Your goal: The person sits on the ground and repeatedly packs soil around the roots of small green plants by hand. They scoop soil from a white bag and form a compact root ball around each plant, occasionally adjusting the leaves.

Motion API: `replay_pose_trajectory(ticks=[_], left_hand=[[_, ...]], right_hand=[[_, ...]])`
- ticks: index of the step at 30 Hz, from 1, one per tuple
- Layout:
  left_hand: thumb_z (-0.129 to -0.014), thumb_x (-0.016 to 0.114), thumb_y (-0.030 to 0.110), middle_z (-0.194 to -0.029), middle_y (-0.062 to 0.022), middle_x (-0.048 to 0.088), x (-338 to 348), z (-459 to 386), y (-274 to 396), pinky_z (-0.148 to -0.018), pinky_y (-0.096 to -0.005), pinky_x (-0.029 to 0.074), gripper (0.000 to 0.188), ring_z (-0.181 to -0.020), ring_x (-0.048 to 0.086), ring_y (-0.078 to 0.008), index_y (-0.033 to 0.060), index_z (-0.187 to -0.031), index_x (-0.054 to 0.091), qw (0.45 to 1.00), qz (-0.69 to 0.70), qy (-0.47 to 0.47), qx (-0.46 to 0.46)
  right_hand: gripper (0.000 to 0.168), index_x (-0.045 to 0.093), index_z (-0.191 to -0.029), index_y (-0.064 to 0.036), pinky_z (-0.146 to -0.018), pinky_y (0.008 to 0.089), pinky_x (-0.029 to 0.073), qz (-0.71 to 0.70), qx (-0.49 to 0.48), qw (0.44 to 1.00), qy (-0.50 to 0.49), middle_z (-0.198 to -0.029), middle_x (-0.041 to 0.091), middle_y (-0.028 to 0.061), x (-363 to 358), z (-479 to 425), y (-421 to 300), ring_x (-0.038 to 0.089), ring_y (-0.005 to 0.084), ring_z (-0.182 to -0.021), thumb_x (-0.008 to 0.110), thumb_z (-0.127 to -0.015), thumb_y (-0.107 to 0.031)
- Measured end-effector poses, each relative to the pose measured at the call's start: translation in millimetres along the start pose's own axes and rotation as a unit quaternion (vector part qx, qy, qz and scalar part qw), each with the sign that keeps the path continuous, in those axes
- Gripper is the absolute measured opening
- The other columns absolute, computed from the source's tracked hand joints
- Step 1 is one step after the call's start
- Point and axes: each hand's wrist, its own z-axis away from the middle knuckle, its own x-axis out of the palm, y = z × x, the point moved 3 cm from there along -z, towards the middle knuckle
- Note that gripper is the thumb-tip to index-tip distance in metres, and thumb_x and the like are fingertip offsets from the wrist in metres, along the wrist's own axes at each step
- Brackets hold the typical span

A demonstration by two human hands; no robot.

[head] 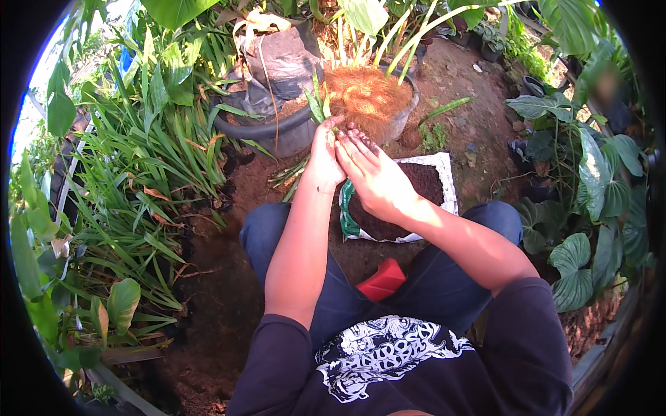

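My left hand (327,153) and my right hand (372,166) meet in front of me, above the near side of the large pots. A small plant cutting with green, pale-edged leaves (318,104) rises from the left hand's fingertips; its base is hidden between the hands. The right hand's fingers lie close together against the left hand, dark with soil. Whether they grip the stem too is hidden. Below the right hand stands an open white and green plastic bag (449,184), its edge rolled down around dark potting soil (424,179).
Behind the hands are a black pot (291,132) with a grey plastic-wrapped bundle (283,57) and a pot of brown fibre (364,96). Cut leaves (286,174) lie left of the bag. A red plastic object (382,281) sits between my legs. Dense foliage (171,130) flanks both sides.
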Motion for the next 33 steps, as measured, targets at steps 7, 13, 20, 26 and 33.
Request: replay_pose_trajectory(ticks=[7, 13, 20, 26, 33], left_hand=[[-0.098, 0.053, 0.03, -0.11, -0.0155, 0.07, 40.8, 23.8, 5.2, -0.098, -0.0411, 0.051, 0.035, -0.106, 0.065, -0.0286, 0.0011, -0.115, 0.063, 0.987, 0.03, -0.157, -0.025], [-0.095, 0.051, 0.027, -0.102, -0.0208, 0.069, 14.8, -9.1, -23.8, -0.098, -0.0467, 0.049, 0.03, -0.103, 0.065, -0.035, -0.0001, -0.095, 0.063, 0.989, 0.068, -0.124, -0.036], [-0.097, 0.044, 0.042, -0.1, -0.0189, 0.068, 26.5, 1.1, -20.1, -0.096, -0.0461, 0.05, 0.042, -0.101, 0.065, -0.0356, 0.003, -0.096, 0.06, 0.994, 0.01, -0.09, -0.067], [-0.095, 0.05, 0.037, -0.099, -0.0201, 0.069, 24.9, -1.0, -16.0, -0.099, -0.0473, 0.049, 0.04, -0.107, 0.064, -0.0368, 0.0001, -0.095, 0.064, 0.986, 0.008, -0.164, -0.003], [-0.097, 0.05, 0.034, -0.109, -0.0213, 0.068, 14.4, -10.5, -29.9, -0.098, -0.0487, 0.05, 0.038, -0.112, 0.062, -0.0364, -0.0019, -0.099, 0.061, 0.992, 0.104, -0.065, 0.027]], right_hand=[[0.069, 0.04, -0.14, 0.009, -0.117, 0.0482, 0.03, -0.031, 0.073, 0.995, 0.055, -0.145, 0.044, 0.0281, -25.3, -6.7, 17.4, 0.042, 0.0378, -0.138, 0.057, -0.078, -0.015], [0.062, 0.038, -0.142, 0.009, -0.116, 0.0499, 0.03, -0.005, 0.036, 0.999, 0.006, -0.144, 0.043, 0.0297, -10.5, 4.4, 21.3, 0.042, 0.0394, -0.137, 0.048, -0.086, -0.016], [0.059, 0.04, -0.14, 0.01, -0.116, 0.0501, 0.03, -0.023, 0.023, 0.999, 0.034, -0.145, 0.042, 0.0282, -11.2, 8.6, 21.1, 0.042, 0.0385, -0.137, 0.046, -0.088, -0.018], [0.058, 0.042, -0.138, 0.011, -0.116, 0.0491, 0.031, -0.012, 0.029, 0.998, 0.045, -0.143, 0.043, 0.0303, -25.4, -0.2, 12.4, 0.041, 0.0416, -0.137, 0.047, -0.086, -0.015], [0.059, 0.042, -0.138, 0.013, -0.114, 0.0489, 0.035, 0.017, 0.023, 0.999, 0.019, -0.142, 0.045, 0.032, -2.4, 9.0, 11.7, 0.044, 0.0408, -0.135, 0.05, -0.084, -0.011]])
